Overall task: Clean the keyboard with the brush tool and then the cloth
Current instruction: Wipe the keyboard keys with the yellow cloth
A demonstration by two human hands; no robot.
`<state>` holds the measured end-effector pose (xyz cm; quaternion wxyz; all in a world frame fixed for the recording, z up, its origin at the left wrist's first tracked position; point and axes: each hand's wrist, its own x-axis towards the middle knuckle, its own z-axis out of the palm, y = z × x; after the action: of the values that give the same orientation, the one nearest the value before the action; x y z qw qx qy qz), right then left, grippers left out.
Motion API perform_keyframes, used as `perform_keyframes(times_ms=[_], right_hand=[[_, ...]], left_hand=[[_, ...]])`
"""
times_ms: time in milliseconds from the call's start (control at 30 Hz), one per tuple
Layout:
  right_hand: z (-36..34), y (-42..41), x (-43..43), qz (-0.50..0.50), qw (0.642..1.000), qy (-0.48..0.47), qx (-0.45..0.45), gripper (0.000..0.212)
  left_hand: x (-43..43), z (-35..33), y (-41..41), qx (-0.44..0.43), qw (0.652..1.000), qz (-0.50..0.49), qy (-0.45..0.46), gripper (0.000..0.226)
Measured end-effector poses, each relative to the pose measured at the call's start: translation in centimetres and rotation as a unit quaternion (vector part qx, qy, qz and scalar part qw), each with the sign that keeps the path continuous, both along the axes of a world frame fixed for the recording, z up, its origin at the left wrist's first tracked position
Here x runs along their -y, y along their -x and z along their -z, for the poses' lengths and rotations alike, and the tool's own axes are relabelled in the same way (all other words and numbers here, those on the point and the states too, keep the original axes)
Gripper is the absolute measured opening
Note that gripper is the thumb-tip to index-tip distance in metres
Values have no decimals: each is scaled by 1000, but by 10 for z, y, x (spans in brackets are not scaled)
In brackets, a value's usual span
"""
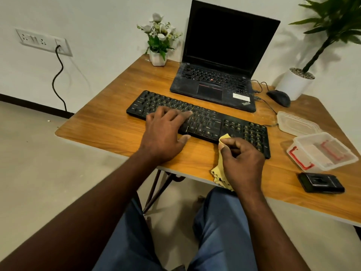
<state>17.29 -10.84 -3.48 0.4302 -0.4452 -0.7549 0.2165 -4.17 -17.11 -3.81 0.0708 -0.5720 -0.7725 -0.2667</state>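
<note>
A black keyboard [214,118] lies slanted across the middle of the wooden table [109,132]. My left hand [164,132] rests flat on its left half, fingers spread over the keys and thumb at the front edge. My right hand [242,161] grips a yellow cloth [217,173] and presses a bunched corner of it against the keyboard's front edge, near the arrow keys. The rest of the cloth hangs below my palm over the table's front edge. A black brush tool [320,182] lies on the table at the right.
An open black laptop [218,75] stands behind the keyboard, with a wired mouse [279,97] to its right. A clear plastic box [322,151] and its lid [297,124] sit at the right. A small flower pot [158,57] and a potted plant [297,83] stand at the back.
</note>
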Motion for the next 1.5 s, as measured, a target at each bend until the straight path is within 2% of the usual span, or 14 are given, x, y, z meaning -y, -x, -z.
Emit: perform_keyframes(times_ms=[200, 367, 600, 767, 867, 933, 1033, 1133, 1200, 1300, 1400, 1500], right_hand=[[5, -9, -2, 42, 999, -13, 2, 15], [6, 6, 0, 52, 996, -48, 60, 17], [3, 35, 9, 15, 995, -43, 91, 17], [-5, 68, 14, -35, 992, -17, 123, 16], [-10, 86, 16, -66, 984, -13, 163, 13], [-14, 92, 15, -113, 980, 22, 161, 15], [-21, 86, 13, -186, 974, 111, 72, 19], [-24, 62, 9, -175, 967, 178, -55, 19], [-23, 42, 7, -170, 951, 210, -152, 19], [-17, 11, -1, -144, 936, 204, -247, 17], [-9, -18, -10, -125, 892, 265, -344, 12], [-4, -38, -18, -114, 845, 325, -410, 25]], left_hand=[[0, -3, 4, 18, 1000, -17, 7, 70], [-2, 1, -1, -65, 998, 14, 18, 62], [-4, 2, -3, -83, 996, 9, 28, 59], [0, 1, -1, -44, 999, 10, 13, 52], [4, -2, 1, 29, 999, -2, -26, 69], [4, -2, 3, 54, 997, -18, -46, 68], [5, -1, 4, 68, 995, -24, -64, 64], [6, -1, 1, 61, 997, -22, -50, 66], [4, -1, 0, 27, 999, -5, -27, 58], [-1, 3, -6, -48, 998, 49, 4, 52], [-7, 6, -8, -82, 994, 75, 12, 51], [-12, 6, -9, -91, 994, 66, 10, 51]])
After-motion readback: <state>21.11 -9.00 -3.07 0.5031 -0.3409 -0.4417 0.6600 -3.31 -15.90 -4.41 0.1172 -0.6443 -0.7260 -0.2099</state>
